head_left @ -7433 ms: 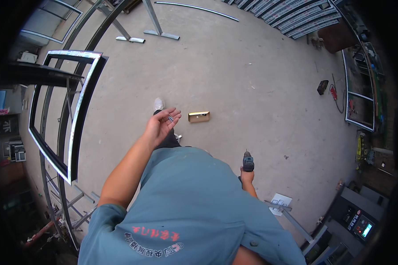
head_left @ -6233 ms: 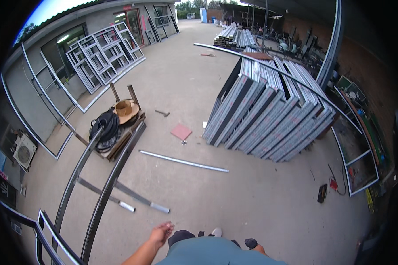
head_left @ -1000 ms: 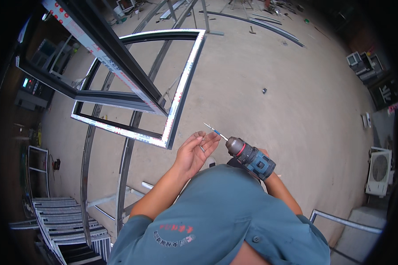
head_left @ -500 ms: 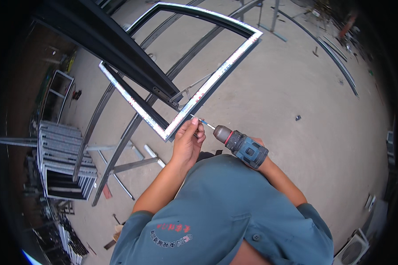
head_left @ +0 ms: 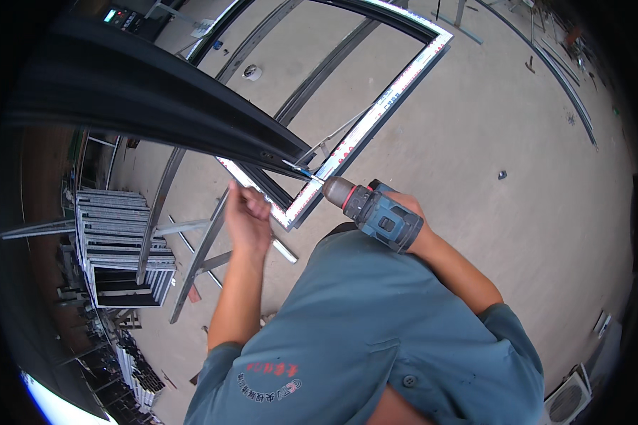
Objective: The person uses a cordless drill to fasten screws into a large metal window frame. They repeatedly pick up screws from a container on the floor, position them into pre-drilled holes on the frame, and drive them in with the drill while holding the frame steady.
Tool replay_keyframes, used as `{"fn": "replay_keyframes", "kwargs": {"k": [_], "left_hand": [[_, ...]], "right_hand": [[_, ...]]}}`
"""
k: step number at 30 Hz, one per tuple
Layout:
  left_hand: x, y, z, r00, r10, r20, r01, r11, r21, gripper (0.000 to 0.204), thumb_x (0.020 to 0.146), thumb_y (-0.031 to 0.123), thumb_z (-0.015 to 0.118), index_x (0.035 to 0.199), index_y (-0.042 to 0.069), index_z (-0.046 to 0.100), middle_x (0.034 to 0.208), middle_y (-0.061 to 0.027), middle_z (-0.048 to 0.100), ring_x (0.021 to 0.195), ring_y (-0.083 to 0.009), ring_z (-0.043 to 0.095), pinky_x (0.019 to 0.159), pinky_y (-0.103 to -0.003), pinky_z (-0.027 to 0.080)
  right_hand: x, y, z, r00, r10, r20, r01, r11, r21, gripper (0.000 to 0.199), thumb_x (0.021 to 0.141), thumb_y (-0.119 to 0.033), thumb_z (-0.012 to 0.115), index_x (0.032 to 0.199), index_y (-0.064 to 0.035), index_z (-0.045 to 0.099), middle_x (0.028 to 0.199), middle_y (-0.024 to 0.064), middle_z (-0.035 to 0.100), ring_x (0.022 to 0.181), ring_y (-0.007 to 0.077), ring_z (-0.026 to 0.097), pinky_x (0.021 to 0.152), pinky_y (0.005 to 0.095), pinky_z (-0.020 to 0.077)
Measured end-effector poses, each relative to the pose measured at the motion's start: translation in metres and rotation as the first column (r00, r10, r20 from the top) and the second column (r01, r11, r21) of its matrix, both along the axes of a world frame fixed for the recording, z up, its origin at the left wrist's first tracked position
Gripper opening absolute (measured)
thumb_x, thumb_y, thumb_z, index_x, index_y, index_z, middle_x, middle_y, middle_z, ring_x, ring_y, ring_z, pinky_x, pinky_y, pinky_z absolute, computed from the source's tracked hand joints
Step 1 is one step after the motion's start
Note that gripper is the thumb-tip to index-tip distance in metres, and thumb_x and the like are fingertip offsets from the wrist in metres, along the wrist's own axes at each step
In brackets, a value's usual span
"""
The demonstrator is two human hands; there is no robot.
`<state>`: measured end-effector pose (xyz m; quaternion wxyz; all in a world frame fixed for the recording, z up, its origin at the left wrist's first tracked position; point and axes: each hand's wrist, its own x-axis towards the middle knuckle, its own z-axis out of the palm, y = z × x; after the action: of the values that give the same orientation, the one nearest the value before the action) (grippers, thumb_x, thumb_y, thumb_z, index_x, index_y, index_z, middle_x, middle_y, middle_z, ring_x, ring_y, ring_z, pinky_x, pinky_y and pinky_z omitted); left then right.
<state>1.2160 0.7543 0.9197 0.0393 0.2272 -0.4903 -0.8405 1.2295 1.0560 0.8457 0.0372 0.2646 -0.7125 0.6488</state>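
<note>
My right hand [head_left: 408, 202] grips the handle of a blue-and-black cordless drill [head_left: 388, 221]. The drill's chuck points up and left, and its long bit [head_left: 306, 172] reaches over the near side of a window frame [head_left: 354, 140] to the end of a dark sash panel [head_left: 213, 117]. A thin metal stay arm [head_left: 344, 133] links this panel and the frame. Left of the frame's near corner, my left hand [head_left: 249, 212] is raised with curled fingers. Whatever its fingers may hold is hidden. White protective film with print covers the frame's face.
Curved-looking metal rails [head_left: 213, 248] support the frame. To the left stands a stack of frames [head_left: 120, 227]. Long bars [head_left: 571, 92] lie on the floor at the far right. A white roll [head_left: 252, 72] is visible through the frame opening. An outdoor fan unit [head_left: 568, 397] stands at lower right.
My left hand has let go near the bit and moved left. The drill has advanced up and left, bringing its bit to the sash end. The view has shifted, and the panel sits lower-angled.
</note>
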Motion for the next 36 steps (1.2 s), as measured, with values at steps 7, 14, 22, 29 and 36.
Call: {"fn": "replay_keyframes", "kwargs": {"k": [7, 14, 22, 29, 36], "left_hand": [[-0.119, -0.027, 0.052, 0.977, -0.010, -0.214, -0.021, 0.989, -0.145, 0.044, 0.106, 0.044, 0.054, 0.125, 0.006, 0.065, 0.107, -0.0153, 0.072, 0.106, -0.0214, 0.070, 0.093, -0.035, 0.059], [-0.187, -0.015, 0.076, 0.622, -0.643, -0.447, 0.680, 0.727, -0.099, 0.090, 0.105, 0.073, 0.025, 0.118, -0.003, 0.073, 0.072, -0.0086, 0.061, 0.065, -0.0145, 0.054, 0.063, -0.027, 0.048], [-0.221, -0.011, 0.060, 0.060, -0.780, -0.623, 0.784, 0.423, -0.453, 0.049, 0.098, 0.052, 0.066, 0.112, 0.006, 0.074, 0.088, -0.0006, 0.048, 0.080, -0.0134, 0.046, 0.071, -0.028, 0.038], [-0.225, -0.015, 0.061, 0.013, -0.804, -0.595, 0.844, 0.328, -0.425, 0.039, 0.092, 0.046, 0.077, 0.107, 0.009, 0.075, 0.086, 0.0024, 0.041, 0.082, -0.0127, 0.045, 0.074, -0.029, 0.035], [-0.218, -0.012, 0.062, 0.059, -0.792, -0.608, 0.831, 0.377, -0.410, 0.036, 0.094, 0.043, 0.075, 0.104, 0.008, 0.075, 0.083, 0.0034, 0.040, 0.079, -0.0115, 0.041, 0.070, -0.028, 0.033]], "right_hand": [[-0.005, -0.040, -0.010, 0.998, -0.069, -0.013, 0.068, 0.997, -0.034, 0.028, 0.075, -0.010, 0.080, 0.100, -0.0007, 0.071, 0.089, 0.0117, 0.072, 0.076, 0.0283, 0.069, 0.070, 0.0363, 0.0550], [0.003, -0.058, -0.020, 0.992, -0.123, -0.029, 0.121, 0.991, -0.054, 0.032, 0.075, -0.010, 0.079, 0.103, 0.0023, 0.070, 0.091, 0.0121, 0.072, 0.078, 0.0283, 0.071, 0.072, 0.0375, 0.0569], [0.010, -0.069, -0.021, 0.987, -0.159, 0.016, 0.160, 0.976, -0.149, 0.036, 0.076, -0.014, 0.076, 0.107, 0.0029, 0.071, 0.091, 0.0156, 0.072, 0.079, 0.0333, 0.070, 0.071, 0.0383, 0.0537], [0.015, -0.071, -0.012, 0.979, -0.131, 0.155, 0.155, 0.975, -0.157, 0.028, 0.076, -0.015, 0.076, 0.099, 0.0004, 0.071, 0.087, 0.0142, 0.070, 0.075, 0.0311, 0.068, 0.069, 0.0363, 0.0520], [0.014, -0.069, -0.007, 0.968, -0.072, 0.241, 0.113, 0.980, -0.162, 0.022, 0.076, -0.014, 0.076, 0.090, -0.0006, 0.068, 0.079, 0.0104, 0.065, 0.067, 0.0260, 0.062, 0.064, 0.0342, 0.0495]]}}
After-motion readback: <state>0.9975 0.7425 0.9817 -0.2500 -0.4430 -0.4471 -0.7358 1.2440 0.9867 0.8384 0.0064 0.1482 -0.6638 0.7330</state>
